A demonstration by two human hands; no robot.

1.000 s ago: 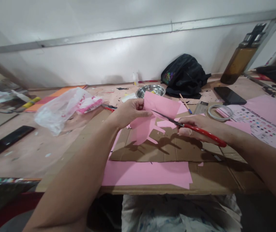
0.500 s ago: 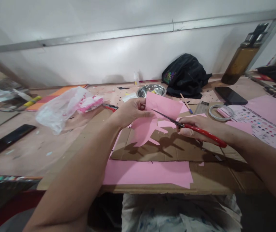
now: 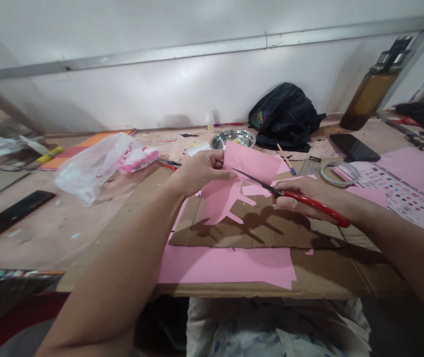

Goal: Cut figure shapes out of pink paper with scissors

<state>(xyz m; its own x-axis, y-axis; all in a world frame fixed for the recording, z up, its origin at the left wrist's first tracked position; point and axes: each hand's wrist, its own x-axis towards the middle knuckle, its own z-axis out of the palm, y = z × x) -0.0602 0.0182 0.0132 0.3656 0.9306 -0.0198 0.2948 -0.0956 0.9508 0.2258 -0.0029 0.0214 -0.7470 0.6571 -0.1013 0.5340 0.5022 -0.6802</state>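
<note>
My left hand (image 3: pixel 203 173) pinches a sheet of pink paper (image 3: pixel 254 162) between thumb and fingers, above the cardboard. The sheet's lower part hangs down with narrow cut strips sticking out to the right. Red-handled scissors (image 3: pixel 310 202) are in my right hand (image 3: pixel 297 196), the fingers wrapped round the handles. Their dark blades point left across the paper, the tip close to my left thumb. Under both hands lies a piece of brown cardboard (image 3: pixel 241 235), with another pink sheet (image 3: pixel 226 267) partly beneath it.
Behind my hands are a steel bowl (image 3: pixel 233 141), a black bag (image 3: pixel 286 116) and a pencil (image 3: pixel 286 159). To the right are a roll of tape (image 3: pixel 340 173), a black phone (image 3: pixel 355 147) and an amber bottle (image 3: pixel 371 94). A plastic bag (image 3: pixel 89 168) lies left.
Almost nothing differs. The hanging part of the pink paper has shifted very slightly left, and the scissors and both hands stay nearly where they were.
</note>
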